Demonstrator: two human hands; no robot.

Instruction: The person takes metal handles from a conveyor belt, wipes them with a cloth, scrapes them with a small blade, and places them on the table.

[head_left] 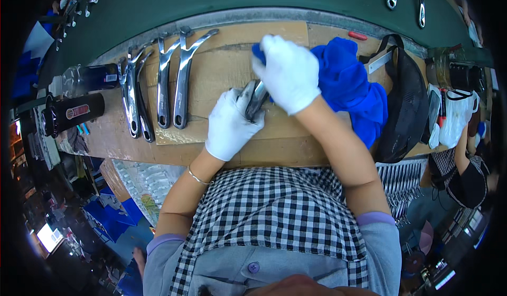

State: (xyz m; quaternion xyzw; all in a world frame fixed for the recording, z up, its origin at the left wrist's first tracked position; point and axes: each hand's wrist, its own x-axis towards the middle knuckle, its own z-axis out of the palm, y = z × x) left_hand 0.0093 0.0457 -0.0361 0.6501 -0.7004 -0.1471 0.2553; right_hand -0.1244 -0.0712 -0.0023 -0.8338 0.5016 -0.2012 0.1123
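Observation:
My left hand (232, 122), in a white glove, is closed round a shiny metal arm (257, 99) that tilts up and to the right, its far part hidden. Just above it my gloved right hand (289, 74) is closed on a blue cloth (259, 53), which shows at the fingertips against the far end of the arm. To the left, several polished forked metal arms lie on the bench, among them one (182, 79) with a round hole at its near end. A bunched blue cloth (346, 79) rests right beside my right forearm.
Cardboard (211, 58) covers part of the bench. On the left lie a black bottle (76, 111) and a clear one (90, 79). A black bag (402, 106) and a red-handled tool (357, 35) sit on the right. Beyond runs a green belt (211, 3) with metal pieces. Another person (459, 174) is at far right.

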